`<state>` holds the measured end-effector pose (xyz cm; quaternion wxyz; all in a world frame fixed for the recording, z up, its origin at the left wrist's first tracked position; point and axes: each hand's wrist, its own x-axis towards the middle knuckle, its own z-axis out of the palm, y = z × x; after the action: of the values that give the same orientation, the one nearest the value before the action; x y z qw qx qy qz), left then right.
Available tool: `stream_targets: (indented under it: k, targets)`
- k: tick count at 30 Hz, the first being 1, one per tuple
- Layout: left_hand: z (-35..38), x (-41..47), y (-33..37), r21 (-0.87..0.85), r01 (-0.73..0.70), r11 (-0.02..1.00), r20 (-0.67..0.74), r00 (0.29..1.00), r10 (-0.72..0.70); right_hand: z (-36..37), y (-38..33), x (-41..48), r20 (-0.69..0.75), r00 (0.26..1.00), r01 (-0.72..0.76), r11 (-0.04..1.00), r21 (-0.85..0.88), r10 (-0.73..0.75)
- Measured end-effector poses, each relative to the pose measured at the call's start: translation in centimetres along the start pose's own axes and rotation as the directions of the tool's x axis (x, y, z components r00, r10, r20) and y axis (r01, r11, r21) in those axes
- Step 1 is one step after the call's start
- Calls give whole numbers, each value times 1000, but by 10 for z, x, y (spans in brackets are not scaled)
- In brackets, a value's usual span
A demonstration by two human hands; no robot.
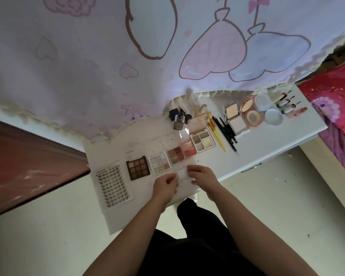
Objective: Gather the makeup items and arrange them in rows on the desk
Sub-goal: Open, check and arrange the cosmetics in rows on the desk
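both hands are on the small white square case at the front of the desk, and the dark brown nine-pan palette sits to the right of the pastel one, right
Not quite. In the head view the dark brown palette sits left of the pastel palette. The left hand and right hand do hold the white square case.

Above the far side we see a pale lilac curtain (88,56) hanging down, printed with pink hearts, a pink and a blue balloon-like shape and brown outlines, its lower hem fringed with cream tassels (189,96). At our left runs a reddish-brown surface (28,156), glossy with reflections. At the right edge lies red and magenta patterned bedding (335,100). Beneath everything we see a cream floor (48,236), and black trousers (197,246) below us.
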<state>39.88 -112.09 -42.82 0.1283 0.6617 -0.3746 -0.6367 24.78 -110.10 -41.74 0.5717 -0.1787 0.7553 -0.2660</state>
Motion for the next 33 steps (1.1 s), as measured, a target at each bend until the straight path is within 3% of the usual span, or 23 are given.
stream_targets:
  k: [4, 7, 12, 15, 17, 19, 21, 23, 27, 33]
  targets:
    - [-18, -7, -1, 19, 8, 1000, 51, 999, -9, 10, 0, -7, -138, 989, 44, 993, -106, -59]
    - [-46, -13, -4, 202, -97, 974, -95, 988, 118, 24, -5, -18, -216, 967, 91, 976, -199, -135]
    - [-111, -26, -22, 391, -145, 909, -428, 846, 319, 70, -13, -26, -19, 990, 129, 965, -226, -137]
    - [-147, -28, -38, 426, 21, 905, -555, 796, 242, 104, -9, -24, 108, 990, 118, 954, -274, -92]
    - [-163, -32, -46, 302, 89, 949, -526, 846, 88, 126, -5, -23, 174, 983, 116, 944, -310, -63]
    - [-170, -37, -50, 61, 92, 994, -421, 905, -58, 146, -1, -26, 240, 970, 122, 934, -335, -40]
    - [-172, -43, -52, -158, 68, 985, -327, 938, -118, 163, 0, -32, 292, 956, 132, 933, -334, -31]
    - [-175, -47, -52, -209, 10, 978, -345, 935, -83, 175, 1, -37, 317, 948, 133, 945, -300, -33]
    - [-190, -50, -54, -113, -46, 993, -476, 879, -13, 174, -5, -43, 291, 957, 43, 979, -201, 18]
    - [-202, -60, -20, -422, -102, 901, -298, 954, -32, 165, -33, -61, 365, 930, 4, 993, 117, -46]
